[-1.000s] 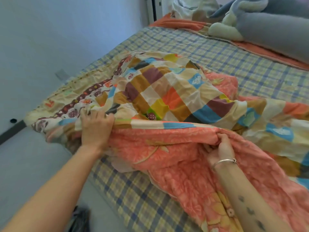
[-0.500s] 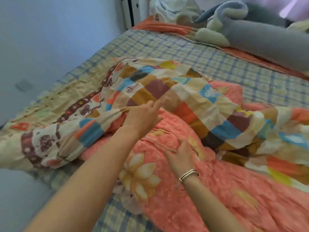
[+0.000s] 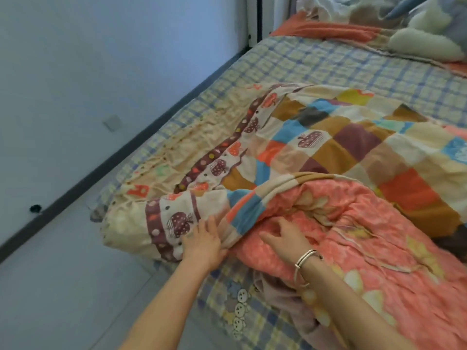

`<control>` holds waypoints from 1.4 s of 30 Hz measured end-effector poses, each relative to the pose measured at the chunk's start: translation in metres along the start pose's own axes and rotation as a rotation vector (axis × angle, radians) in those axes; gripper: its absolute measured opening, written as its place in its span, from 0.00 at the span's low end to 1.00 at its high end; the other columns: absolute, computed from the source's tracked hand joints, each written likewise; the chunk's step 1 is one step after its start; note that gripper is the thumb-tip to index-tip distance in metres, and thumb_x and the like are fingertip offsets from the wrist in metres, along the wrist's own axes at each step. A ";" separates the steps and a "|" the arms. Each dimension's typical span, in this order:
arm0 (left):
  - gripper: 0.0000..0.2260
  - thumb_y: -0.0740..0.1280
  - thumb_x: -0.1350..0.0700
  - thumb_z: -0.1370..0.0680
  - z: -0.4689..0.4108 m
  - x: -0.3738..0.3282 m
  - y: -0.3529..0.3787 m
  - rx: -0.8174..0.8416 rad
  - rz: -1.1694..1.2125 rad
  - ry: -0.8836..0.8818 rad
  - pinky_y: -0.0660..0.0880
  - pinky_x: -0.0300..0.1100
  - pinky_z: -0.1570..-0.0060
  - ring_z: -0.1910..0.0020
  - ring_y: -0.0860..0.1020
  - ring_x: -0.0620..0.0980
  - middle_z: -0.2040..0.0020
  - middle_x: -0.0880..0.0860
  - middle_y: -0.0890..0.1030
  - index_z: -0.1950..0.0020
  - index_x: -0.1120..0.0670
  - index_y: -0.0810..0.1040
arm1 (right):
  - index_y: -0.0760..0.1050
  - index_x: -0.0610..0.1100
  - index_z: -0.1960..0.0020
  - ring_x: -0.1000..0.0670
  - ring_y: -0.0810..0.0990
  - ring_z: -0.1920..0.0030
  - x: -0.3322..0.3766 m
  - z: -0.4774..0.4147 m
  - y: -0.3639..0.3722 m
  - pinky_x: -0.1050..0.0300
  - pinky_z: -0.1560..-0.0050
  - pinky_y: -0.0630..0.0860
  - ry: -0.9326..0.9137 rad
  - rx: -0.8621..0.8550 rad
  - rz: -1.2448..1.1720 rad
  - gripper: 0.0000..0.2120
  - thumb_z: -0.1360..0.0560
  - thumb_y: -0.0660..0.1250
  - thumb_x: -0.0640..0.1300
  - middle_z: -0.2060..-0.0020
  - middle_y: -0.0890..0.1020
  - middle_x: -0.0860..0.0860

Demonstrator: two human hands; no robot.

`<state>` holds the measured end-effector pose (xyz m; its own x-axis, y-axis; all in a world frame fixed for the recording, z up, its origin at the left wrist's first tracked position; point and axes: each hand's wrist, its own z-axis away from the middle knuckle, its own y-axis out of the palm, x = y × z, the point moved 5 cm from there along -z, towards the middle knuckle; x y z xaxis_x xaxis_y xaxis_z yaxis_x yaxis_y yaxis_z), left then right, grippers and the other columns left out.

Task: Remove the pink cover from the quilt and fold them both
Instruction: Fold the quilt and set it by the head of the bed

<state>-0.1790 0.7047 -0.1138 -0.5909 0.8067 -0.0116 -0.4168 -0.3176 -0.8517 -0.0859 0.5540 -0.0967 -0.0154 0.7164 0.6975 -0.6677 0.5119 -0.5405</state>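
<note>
Plaid bedsheet point(image 3: 328, 64) covers the bed in front of us, with a pale wall point(image 3: 75, 46) along its left side.

Our left hand point(image 3: 202, 242) lies flat on the near edge of the patchwork quilt point(image 3: 341, 147). Its fingers are straight and pressed onto the band printed with spotted apples. We cannot see whether the thumb is tucked under the fold.

Just to the right, our right hand point(image 3: 285, 238) rests on the pink cover point(image 3: 379, 248), fingers spread and only loosely bent, gripping nothing. A silver bracelet point(image 3: 307, 258) circles that wrist. The two hands are near each other but apart, with the seam where the quilt meets the pink fabric between them.

The pink cover is bunched in a thick roll under and beyond our right hand. It spreads toward the lower right, and pale yellow flowers show on it. The quilt's edge curls over the top of that roll, and the rest of the quilt fans out over the middle of the bed, its cream border reaching the wall side.

A mauve cloth point(image 3: 285, 296) pokes out from beneath the pink cover at the bed's near edge. An orange blanket point(image 3: 328, 29) and a white and grey plush toy point(image 3: 424, 39) lie at the head of the bed. A dark baseboard point(image 3: 126, 150) runs along the wall, and grey floor point(image 3: 63, 286) shows below it.
</note>
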 end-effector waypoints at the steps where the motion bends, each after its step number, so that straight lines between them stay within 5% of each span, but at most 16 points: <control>1: 0.34 0.61 0.43 0.23 0.002 -0.003 -0.002 -0.008 -0.014 0.009 0.67 0.55 0.38 0.31 0.64 0.56 0.30 0.55 0.61 0.27 0.57 0.49 | 0.71 0.39 0.38 0.45 0.74 0.40 0.002 -0.002 0.000 0.55 0.40 0.69 0.008 0.007 -0.023 0.20 0.26 0.66 0.47 0.41 0.77 0.44; 4: 0.31 0.61 0.45 0.23 0.001 -0.010 -0.010 -0.039 -0.017 0.023 0.66 0.55 0.39 0.33 0.67 0.56 0.31 0.55 0.64 0.27 0.56 0.51 | 0.75 0.39 0.44 0.46 0.78 0.47 0.003 -0.015 0.006 0.53 0.43 0.72 0.066 0.056 -0.137 0.17 0.26 0.66 0.50 0.48 0.80 0.46; 8: 0.31 0.59 0.44 0.21 0.004 -0.023 -0.019 -0.083 -0.046 0.080 0.63 0.55 0.35 0.33 0.67 0.56 0.31 0.55 0.65 0.25 0.56 0.49 | 0.74 0.37 0.53 0.50 0.74 0.66 0.010 -0.031 0.019 0.62 0.67 0.71 0.220 0.115 -0.406 0.17 0.27 0.67 0.52 0.65 0.75 0.47; 11: 0.34 0.60 0.45 0.22 0.003 -0.031 -0.021 -0.051 -0.023 0.121 0.59 0.59 0.32 0.31 0.65 0.56 0.30 0.55 0.63 0.25 0.57 0.47 | 0.69 0.30 0.38 0.45 0.80 0.50 0.014 -0.041 0.028 0.61 0.57 0.71 0.350 0.106 -0.498 0.24 0.25 0.66 0.48 0.51 0.78 0.42; 14: 0.41 0.63 0.45 0.23 -0.002 -0.030 -0.019 0.005 0.001 0.089 0.57 0.64 0.32 0.29 0.60 0.57 0.27 0.56 0.55 0.25 0.55 0.36 | 0.72 0.32 0.43 0.50 0.80 0.73 0.029 -0.053 0.039 0.63 0.72 0.72 0.452 0.129 -0.713 0.12 0.23 0.62 0.38 0.65 0.76 0.43; 17: 0.43 0.63 0.47 0.23 -0.019 -0.010 -0.043 -0.094 0.066 -0.054 0.56 0.67 0.34 0.29 0.60 0.61 0.27 0.59 0.52 0.26 0.53 0.29 | 0.75 0.36 0.48 0.49 0.77 0.69 0.065 -0.068 0.033 0.58 0.68 0.75 0.403 0.076 -1.024 0.07 0.25 0.62 0.37 0.68 0.79 0.45; 21: 0.35 0.63 0.56 0.25 -0.048 0.050 -0.076 -0.273 0.221 -0.297 0.61 0.63 0.34 0.33 0.64 0.60 0.30 0.59 0.60 0.25 0.56 0.45 | 0.74 0.38 0.40 0.46 0.79 0.57 0.130 -0.096 -0.017 0.51 0.50 0.75 0.192 0.054 -1.570 0.13 0.23 0.60 0.41 0.56 0.80 0.44; 24: 0.20 0.58 0.58 0.22 -0.092 0.094 -0.113 -0.405 0.229 -0.228 0.62 0.61 0.35 0.36 0.69 0.59 0.34 0.56 0.71 0.30 0.53 0.62 | 0.71 0.40 0.36 0.45 0.78 0.53 0.145 -0.134 -0.051 0.51 0.47 0.76 0.116 -0.158 -1.640 0.16 0.22 0.58 0.42 0.52 0.79 0.44; 28: 0.16 0.55 0.60 0.20 -0.151 0.089 -0.226 -0.705 0.014 0.094 0.53 0.61 0.32 0.36 0.69 0.57 0.35 0.55 0.72 0.33 0.53 0.68 | 0.71 0.45 0.40 0.54 0.77 0.61 0.106 -0.175 -0.054 0.63 0.67 0.78 0.196 -0.436 -1.381 0.11 0.22 0.58 0.41 0.59 0.79 0.51; 30: 0.19 0.59 0.54 0.20 -0.177 0.083 -0.262 -0.726 -0.062 0.181 0.52 0.61 0.31 0.32 0.65 0.57 0.32 0.57 0.67 0.30 0.55 0.63 | 0.71 0.43 0.39 0.53 0.81 0.61 0.100 -0.188 -0.032 0.62 0.64 0.79 0.280 -0.406 -1.140 0.19 0.28 0.68 0.44 0.59 0.83 0.50; 32: 0.25 0.61 0.46 0.21 -0.201 0.091 -0.262 -0.618 0.001 0.193 0.53 0.60 0.31 0.30 0.62 0.56 0.30 0.56 0.64 0.28 0.53 0.59 | 0.70 0.40 0.37 0.47 0.79 0.52 0.109 -0.192 -0.008 0.56 0.55 0.76 0.310 -0.401 -0.951 0.26 0.33 0.73 0.40 0.48 0.81 0.44; 35: 0.28 0.62 0.46 0.22 -0.223 0.127 -0.217 -0.427 0.195 0.165 0.59 0.58 0.33 0.30 0.62 0.57 0.29 0.57 0.63 0.27 0.55 0.58 | 0.69 0.39 0.37 0.49 0.74 0.49 0.134 -0.201 0.032 0.64 0.56 0.73 0.257 -0.350 -0.578 0.21 0.29 0.68 0.33 0.45 0.76 0.46; 38: 0.38 0.65 0.43 0.25 -0.242 0.187 -0.149 -0.184 0.345 -0.054 0.60 0.56 0.31 0.28 0.60 0.60 0.27 0.62 0.59 0.25 0.60 0.51 | 0.68 0.39 0.35 0.43 0.75 0.41 0.134 -0.218 0.078 0.51 0.41 0.72 0.265 -0.205 -0.259 0.23 0.29 0.68 0.38 0.40 0.76 0.43; 42: 0.50 0.71 0.36 0.33 -0.251 0.228 -0.088 0.045 0.770 -0.314 0.62 0.53 0.30 0.29 0.64 0.60 0.27 0.61 0.63 0.25 0.61 0.50 | 0.69 0.40 0.36 0.42 0.72 0.37 0.120 -0.219 0.110 0.52 0.38 0.69 0.302 -0.076 0.082 0.23 0.28 0.68 0.46 0.38 0.75 0.43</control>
<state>-0.1031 1.0419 -0.1730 -0.8846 0.1813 -0.4296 0.1594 -0.7483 -0.6439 0.0014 0.7999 -0.1758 0.1624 0.8594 0.4848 -0.6160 0.4721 -0.6306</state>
